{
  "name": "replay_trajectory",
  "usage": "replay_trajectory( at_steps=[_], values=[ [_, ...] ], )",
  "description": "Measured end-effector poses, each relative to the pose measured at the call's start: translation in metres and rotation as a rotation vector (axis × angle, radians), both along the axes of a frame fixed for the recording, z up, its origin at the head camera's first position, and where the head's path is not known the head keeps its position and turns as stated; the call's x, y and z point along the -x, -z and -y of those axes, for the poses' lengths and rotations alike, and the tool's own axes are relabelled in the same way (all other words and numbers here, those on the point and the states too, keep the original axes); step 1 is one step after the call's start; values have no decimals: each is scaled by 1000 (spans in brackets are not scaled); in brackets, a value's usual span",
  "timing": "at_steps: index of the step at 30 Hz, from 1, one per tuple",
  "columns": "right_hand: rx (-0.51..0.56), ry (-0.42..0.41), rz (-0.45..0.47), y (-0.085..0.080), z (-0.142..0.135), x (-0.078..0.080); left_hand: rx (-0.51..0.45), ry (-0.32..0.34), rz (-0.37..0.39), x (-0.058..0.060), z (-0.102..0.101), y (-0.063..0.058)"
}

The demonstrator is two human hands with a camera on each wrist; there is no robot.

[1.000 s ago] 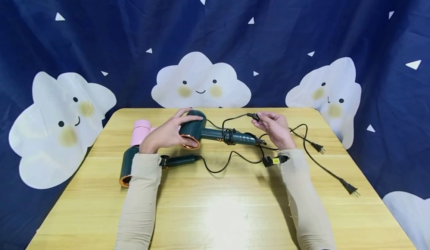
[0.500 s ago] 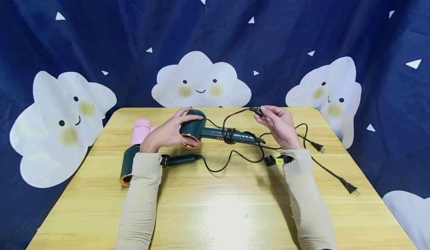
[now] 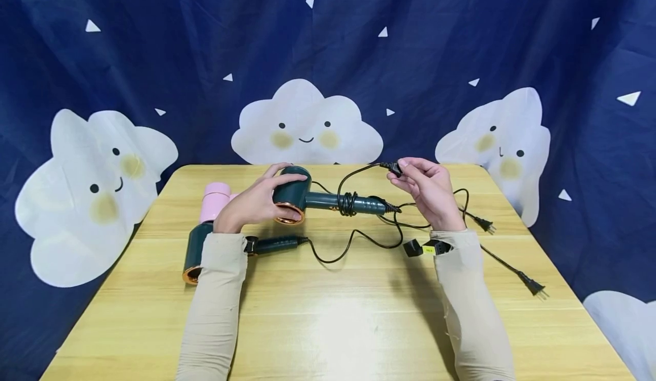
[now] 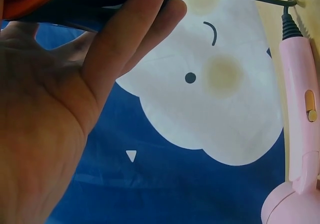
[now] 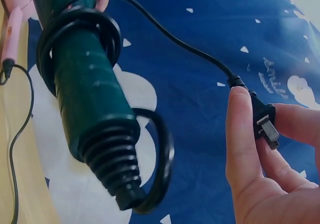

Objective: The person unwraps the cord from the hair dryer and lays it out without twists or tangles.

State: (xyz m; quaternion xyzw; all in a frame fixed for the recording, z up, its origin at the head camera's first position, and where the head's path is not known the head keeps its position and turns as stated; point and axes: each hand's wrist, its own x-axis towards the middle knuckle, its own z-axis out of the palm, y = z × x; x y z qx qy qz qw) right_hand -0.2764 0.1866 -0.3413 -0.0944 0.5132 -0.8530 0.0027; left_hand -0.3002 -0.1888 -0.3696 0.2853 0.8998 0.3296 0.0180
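Observation:
My left hand (image 3: pixel 253 201) grips the round head of a dark green hair dryer (image 3: pixel 291 188) with a copper rim, held just above the table with its handle pointing right. A black power cord (image 3: pixel 349 204) is wound in several loops round that handle. From the loops one length arcs up to a two-pin plug (image 3: pixel 394 168), which my right hand (image 3: pixel 429 193) pinches between thumb and fingers. In the right wrist view the plug's prongs (image 5: pixel 269 131) point away from the cord, and the handle's ribbed end (image 5: pixel 112 156) hangs nearby.
A second dark green hair dryer (image 3: pixel 195 251) lies at the left, partly behind my left forearm. Behind it is a pink hair dryer (image 3: pixel 215 200). Two other plugs, one farther back (image 3: pixel 483 223) and one nearer (image 3: pixel 531 285), lie on the wooden table (image 3: pixel 359 324) at right.
My right hand has risen and moved slightly right with the plug, lifting the cord's arc. The held dryer's handle end has shifted slightly left and up; my left hand keeps its grip.

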Motion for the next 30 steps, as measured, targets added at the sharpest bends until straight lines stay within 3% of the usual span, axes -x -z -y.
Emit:
replay_trajectory(
  at_steps=[17,30],
  values=[
    [-15,-47,-45,-10,8,-11,-16,-61,-31,3,6,1],
    [-127,-230,-98,-8,6,-13,-30,-105,-63,4,16,1]
  ],
)
